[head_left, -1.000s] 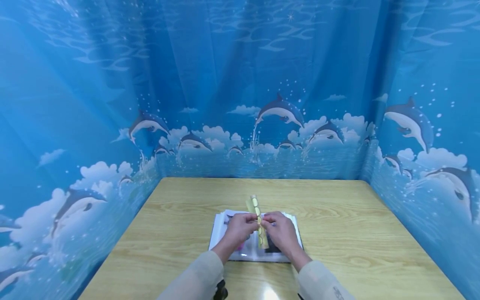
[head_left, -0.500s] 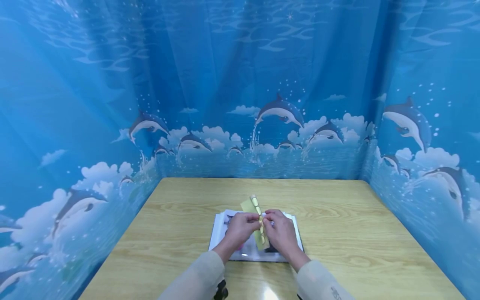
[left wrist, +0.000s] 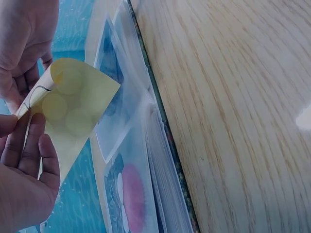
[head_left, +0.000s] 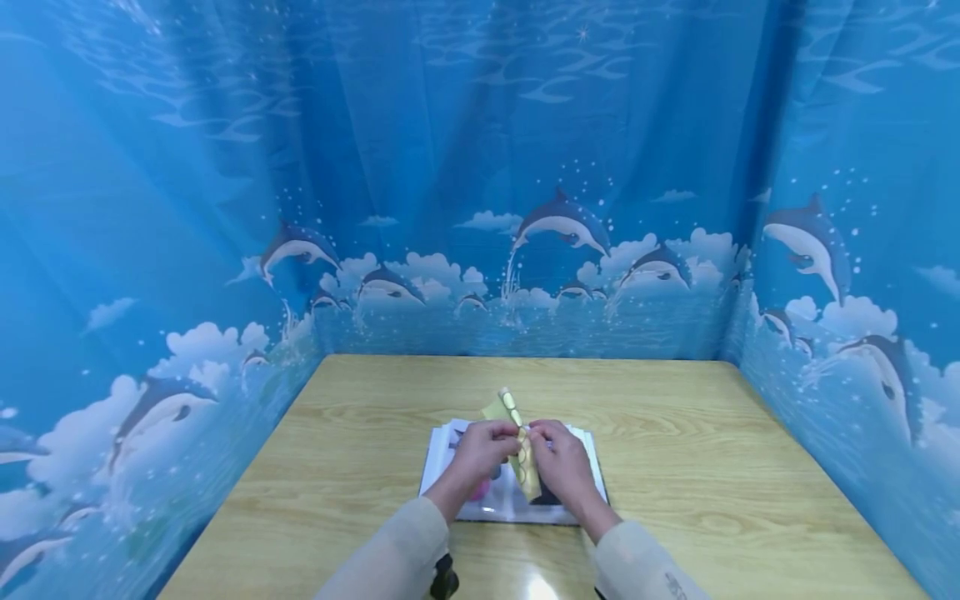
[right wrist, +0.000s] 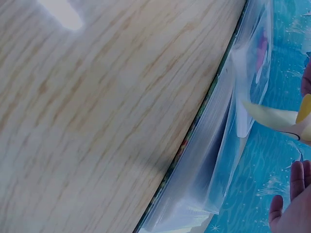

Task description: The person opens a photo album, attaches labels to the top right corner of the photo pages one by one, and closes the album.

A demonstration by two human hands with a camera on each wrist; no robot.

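Above the open photo album both hands hold a pale yellow sheet with round spots, likely a sticker sheet. My left hand pinches its curled edge between thumb and fingers. Opposite, the right hand has its fingertips at that same edge and appears to pinch it. In the left wrist view the sheet bends over, pale circles showing through its back. The right wrist view catches only its thin side and part of the right hand; the right fingertips are cut off there.
Clear sleeves fan up from the album, and a pink picture shows in one. Underneath lies a wood-grain table. A blue dolphin-print curtain surrounds its back and sides.
The sheet has turned between the hands, so more of its spotted face shows toward the head camera. Both hands stay nearly in place over the album, with slight finger movement.
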